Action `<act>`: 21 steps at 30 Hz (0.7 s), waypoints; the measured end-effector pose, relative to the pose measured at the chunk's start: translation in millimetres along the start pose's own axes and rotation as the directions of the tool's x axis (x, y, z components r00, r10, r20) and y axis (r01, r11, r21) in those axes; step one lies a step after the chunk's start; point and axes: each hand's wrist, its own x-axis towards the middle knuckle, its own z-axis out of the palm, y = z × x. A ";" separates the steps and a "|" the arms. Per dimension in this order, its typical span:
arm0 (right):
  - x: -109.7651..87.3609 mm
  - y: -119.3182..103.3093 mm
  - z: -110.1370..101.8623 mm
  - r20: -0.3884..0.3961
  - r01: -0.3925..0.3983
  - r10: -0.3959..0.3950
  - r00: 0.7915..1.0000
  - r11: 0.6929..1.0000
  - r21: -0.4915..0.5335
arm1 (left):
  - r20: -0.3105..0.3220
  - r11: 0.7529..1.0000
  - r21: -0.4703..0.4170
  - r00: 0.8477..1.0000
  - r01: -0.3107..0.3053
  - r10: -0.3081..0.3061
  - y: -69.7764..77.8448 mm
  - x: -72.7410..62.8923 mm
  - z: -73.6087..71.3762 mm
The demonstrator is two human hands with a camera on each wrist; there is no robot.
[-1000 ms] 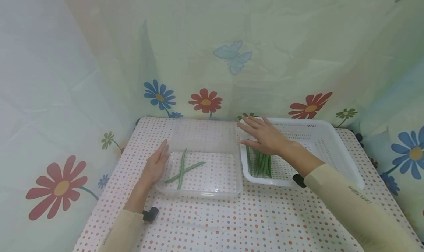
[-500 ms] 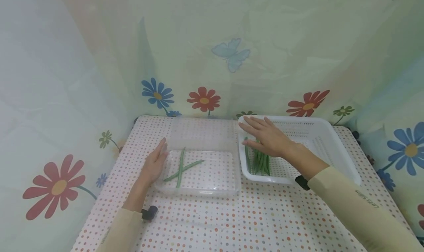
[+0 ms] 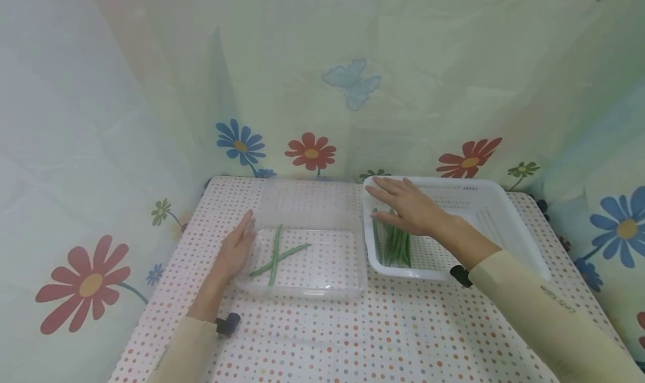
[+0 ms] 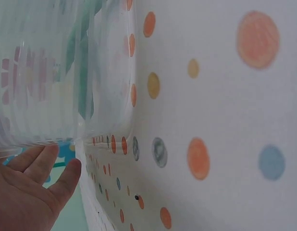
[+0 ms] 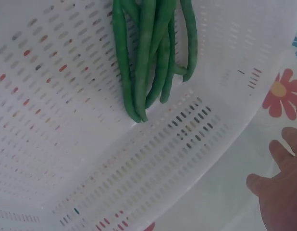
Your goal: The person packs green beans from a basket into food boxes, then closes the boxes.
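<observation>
A clear plastic box (image 3: pixel 322 292) with its lid (image 3: pixel 308 204) folded back stands left of centre on the table. Two green beans (image 3: pixel 276 254) lie crossed inside it. My left hand (image 3: pixel 235 251) is at the box's left side, fingers straight; in the left wrist view its fingertips are right at the clear wall (image 4: pixel 38 110). My right hand (image 3: pixel 409 209) hovers with spread, straight fingers over the left part of a white perforated basket (image 3: pixel 524 232). Several green beans (image 5: pixel 146 57) lie bunched in that basket, partly hidden below the hand in the head view.
A dotted cloth covers the table (image 3: pixel 353 338). Flower-printed sheeting (image 3: pixel 433 80) rises behind it and at both sides. The basket stands close beside the box, to its right, near the back edge.
Both hands keep nearly the same places and poses. The whole head view has shifted slightly; the beans and containers stay put.
</observation>
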 end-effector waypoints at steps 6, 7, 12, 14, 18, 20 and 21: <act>6.3 10.8 0.6 0.024 -0.023 0.022 0.999 1.000 0.006 | -0.003 1.000 0.004 1.000 0.001 -0.001 -1.6 1.6 0.0; 6.3 12.8 1.3 0.029 -0.027 0.027 0.999 1.000 0.010 | -0.004 1.000 0.006 1.000 -0.003 0.003 -1.1 1.6 0.3; 6.4 22.5 3.7 0.053 -0.050 0.049 0.997 0.999 0.020 | -0.009 1.000 0.023 1.000 -0.007 0.007 0.1 1.7 1.5; 6.2 26.4 5.0 0.054 -0.051 0.050 0.997 0.999 0.010 | -0.011 1.000 0.022 1.000 -0.007 0.007 0.6 1.7 1.5; 5.6 32.9 7.6 0.069 -0.048 0.048 0.996 0.999 -0.001 | -0.017 1.000 0.019 1.000 -0.009 0.009 1.4 1.4 0.9; 6.4 35.3 9.9 0.087 -0.044 0.045 0.995 0.999 -0.008 | -0.020 1.000 0.019 1.000 -0.005 0.005 1.1 1.3 0.4; 7.2 36.6 11.3 0.101 -0.042 0.043 0.994 0.999 -0.013 | -0.021 1.000 0.021 1.000 -0.004 0.004 0.7 1.2 0.1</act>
